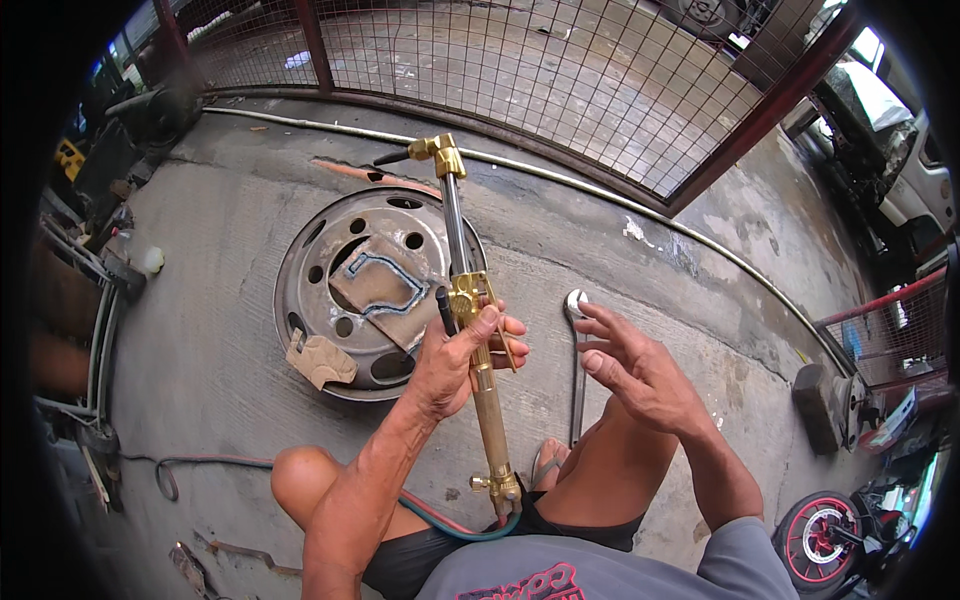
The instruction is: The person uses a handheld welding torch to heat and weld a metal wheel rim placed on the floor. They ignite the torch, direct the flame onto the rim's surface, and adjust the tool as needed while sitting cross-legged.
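My left hand (452, 365) is closed around the middle of a brass cutting torch (487, 410), thumb near its valve and lever. The torch stands nearly upright in view, its angled head at the top and its red and green hoses (450, 525) running from the lower end. Behind it, on the ground, lies a steel wheel rim (300, 250). A metal plate (405, 275) with a marked outline rests on the rim, and a tan glove or cloth piece (322, 362) lies on its near left edge. My right hand (640, 375) hovers open, apart from the torch, over a large wrench (578, 370).
A pale pipe (600, 185) runs along the ground before a red mesh fence (520, 80). A dark metal block (825, 405) and a motorcycle wheel (820, 540) are at the right. Tools (240, 555) lie at the lower left. A vehicle (910, 160) stands far right.
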